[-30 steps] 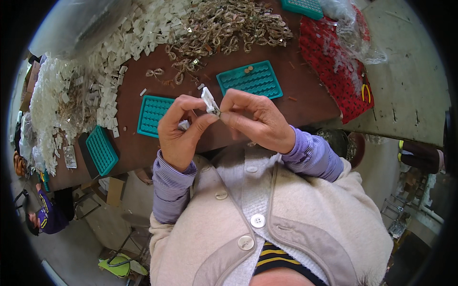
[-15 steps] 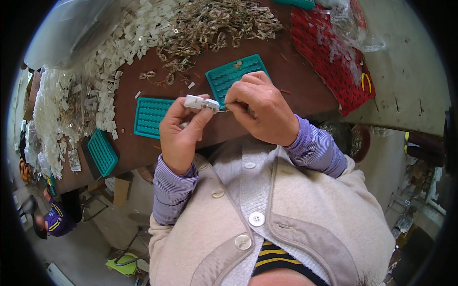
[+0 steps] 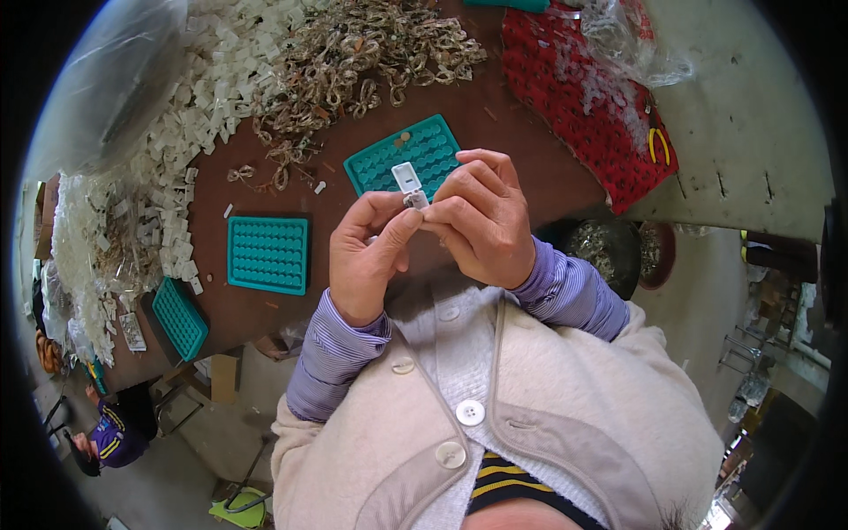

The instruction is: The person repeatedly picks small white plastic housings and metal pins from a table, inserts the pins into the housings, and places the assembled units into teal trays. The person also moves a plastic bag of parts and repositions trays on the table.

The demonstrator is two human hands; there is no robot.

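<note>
Between my hands is a small white plastic case (image 3: 406, 177), its lid flipped up so that the hollow inside shows. My left hand (image 3: 364, 265) pinches its lower end between thumb and fingers. From the other side my right hand (image 3: 488, 221) is closed, thumb and forefinger pressed against that same end; whether a tiny part sits between them is hidden. Just beyond the case lies a teal tray (image 3: 364, 170) with rows of round hollows and a couple of small tan discs on it. A second teal tray (image 3: 268, 256) rests to the left of my left hand.
A third teal tray (image 3: 179, 320) sits at the table's left edge. Heaps of white plastic pieces (image 3: 212, 79) and coiled wires (image 3: 371, 53) cover the far side. Yellow-handled pliers (image 3: 659, 146) lie on a red patterned cloth (image 3: 565, 97). Another person (image 3: 119, 437) is at lower left.
The white case has turned from lying sideways to upright, its lid now open towards me. My right hand has come in to touch it. The whole view has shifted slightly.
</note>
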